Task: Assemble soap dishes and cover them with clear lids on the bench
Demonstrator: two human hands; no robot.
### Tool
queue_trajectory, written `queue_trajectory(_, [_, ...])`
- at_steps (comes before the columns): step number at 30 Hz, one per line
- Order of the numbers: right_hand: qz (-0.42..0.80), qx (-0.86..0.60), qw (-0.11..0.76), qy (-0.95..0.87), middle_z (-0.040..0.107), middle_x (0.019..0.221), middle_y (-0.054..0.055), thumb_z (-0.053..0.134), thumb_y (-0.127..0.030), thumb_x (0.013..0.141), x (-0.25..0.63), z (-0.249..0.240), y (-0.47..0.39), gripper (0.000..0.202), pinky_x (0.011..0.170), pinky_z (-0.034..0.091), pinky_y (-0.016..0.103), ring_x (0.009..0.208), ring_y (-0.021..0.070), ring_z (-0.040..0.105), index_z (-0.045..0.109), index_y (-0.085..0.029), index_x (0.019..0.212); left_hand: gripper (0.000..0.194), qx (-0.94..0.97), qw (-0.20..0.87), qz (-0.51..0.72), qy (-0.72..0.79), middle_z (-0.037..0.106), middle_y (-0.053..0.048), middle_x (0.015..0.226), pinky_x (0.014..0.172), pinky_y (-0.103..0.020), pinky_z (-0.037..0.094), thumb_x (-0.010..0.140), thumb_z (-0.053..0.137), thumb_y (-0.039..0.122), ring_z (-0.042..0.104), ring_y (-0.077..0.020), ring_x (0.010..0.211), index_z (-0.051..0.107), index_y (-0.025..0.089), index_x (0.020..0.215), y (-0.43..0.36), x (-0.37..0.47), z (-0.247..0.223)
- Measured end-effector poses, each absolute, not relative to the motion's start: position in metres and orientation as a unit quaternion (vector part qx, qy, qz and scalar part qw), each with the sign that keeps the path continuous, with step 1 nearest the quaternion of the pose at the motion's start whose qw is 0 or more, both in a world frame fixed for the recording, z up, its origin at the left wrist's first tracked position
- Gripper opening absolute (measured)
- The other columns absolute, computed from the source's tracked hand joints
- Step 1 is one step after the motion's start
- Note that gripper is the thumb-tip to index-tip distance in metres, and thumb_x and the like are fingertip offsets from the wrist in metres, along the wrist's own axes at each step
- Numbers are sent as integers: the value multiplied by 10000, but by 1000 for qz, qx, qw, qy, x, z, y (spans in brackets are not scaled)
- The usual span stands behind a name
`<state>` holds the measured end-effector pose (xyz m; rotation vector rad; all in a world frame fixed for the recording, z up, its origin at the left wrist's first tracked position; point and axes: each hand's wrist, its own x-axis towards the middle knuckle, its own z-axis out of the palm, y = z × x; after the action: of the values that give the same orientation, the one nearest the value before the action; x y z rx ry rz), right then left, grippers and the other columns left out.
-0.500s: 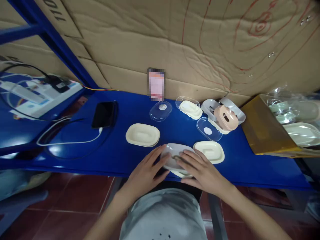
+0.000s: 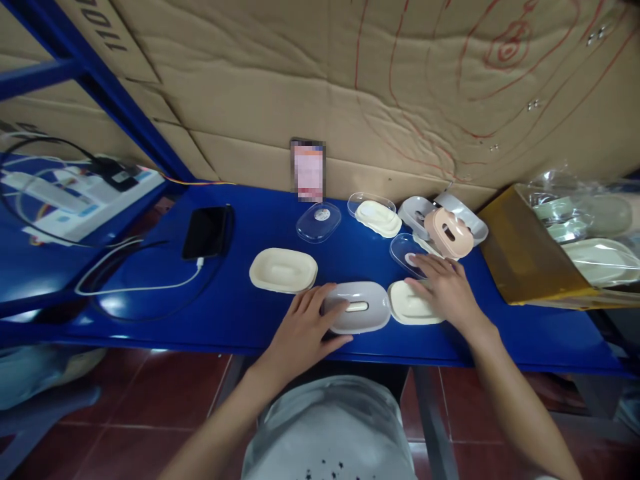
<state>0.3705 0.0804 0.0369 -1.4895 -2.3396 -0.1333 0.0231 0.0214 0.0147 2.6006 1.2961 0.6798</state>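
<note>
Left hand [image 2: 305,327] rests on the near edge of the blue bench [image 2: 240,313], fingers spread and curved against the left end of a grey oval dish [image 2: 357,308]. The grip is loose: thumb and fingertips touch the dish's side, palm flat, nothing lifted. The hold appears to steady the dish where it sits, upside down or lidded; which one cannot be told. A cream slot shows at its top centre.

Right hand [image 2: 447,287] lies open, palm down, over the far right part of a cream oval tray [image 2: 413,305] just right of the grey dish. Its fingertips reach a clear plastic lid [image 2: 407,253] with a round white sticker. Nothing is closed in this hand.

Other items, all on the bench:
- 1 cream tray [image 2: 283,270], left of the grey dish, standing alone.
- 1 clear lid [image 2: 319,221] with a round sticker, near the far edge; print too small to read.
- 1 cream piece nested in a clear lid [image 2: 377,217].
- 1 pink piece [image 2: 449,232] stacked on grey pieces near the far right.
- A black phone [image 2: 204,231] with a white cable [image 2: 135,287], toward the left end.
- A blurred card [image 2: 307,170] leaning on the cardboard wall [image 2: 320,87].
- A yellow box [image 2: 530,253] at the right end, holding bagged parts.

Parts are laid out by type, apparently for ready pick-up.

Writing: inverted digits on the cardboard at upper left, seemingly "1100"; red pen curves, no words.
</note>
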Motion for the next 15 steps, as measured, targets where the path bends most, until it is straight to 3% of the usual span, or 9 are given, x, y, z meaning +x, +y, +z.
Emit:
queue_trajectory(3, [-24, -526, 171, -833, 840, 1174, 96, 517, -391, 1120, 378, 34, 101, 326, 1063, 519, 520, 1109, 298, 785, 801, -231, 1138, 570, 857, 93, 243, 445, 526, -177, 1560, 1182, -625, 521, 1000, 774, 455, 548, -405, 1445, 579, 256, 1497, 14, 22, 9])
queue_trajectory(5, [-20, -516, 197, -833, 844, 1127, 77, 482, -366, 1133, 369, 37, 102, 340, 1092, 491, 520, 1072, 281, 788, 793, -240, 1073, 613, 855, 106, 244, 445, 503, -180, 1596, 1192, -605, 525, 1035, 730, 430, 534, -391, 1475, 499, 265, 1578, 11, 20, 7])
queue_trajectory(8, [37, -500, 261, -825, 829, 1120, 67, 468, -399, 1143, 347, 49, 90, 323, 1092, 493, 511, 1070, 270, 772, 753, -252, 1101, 663, 851, 113, 252, 446, 464, -194, 1645, 1196, -597, 533, 1061, 692, 401, 515, -388, 1512, 405, 272, 1645, 10, 19, 4])
queue_trajectory(11, [183, -516, 353, -759, 784, 984, 55, 420, -478, 1154, 324, 61, 77, 369, 855, 584, 392, 909, 229, 742, 718, -260, 1142, 721, 842, 97, 286, 447, 335, -219, 1738, 1204, -616, 526, 1056, 700, 365, 426, -419, 1590, 337, 279, 1673, 8, 18, 3])
queue_trajectory(13, [282, -522, 373, -714, 729, 879, 35, 376, -534, 1156, 310, 63, 76, 428, 706, 580, 337, 785, 203, 702, 702, -257, 1154, 729, 842, 90, 302, 439, 251, -216, 1785, 1200, -632, 524, 1051, 709, 336, 381, -434, 1618, 326, 303, 1670, 7, 18, 2])
queue_trajectory(15, [320, -525, 362, -701, 717, 888, 37, 381, -573, 1145, 298, 57, 80, 450, 729, 602, 341, 791, 200, 699, 692, -248, 1163, 738, 847, 98, 305, 425, 209, -204, 1808, 1166, -605, 565, 1054, 703, 306, 412, -418, 1606, 305, 333, 1674, 7, 17, 0])
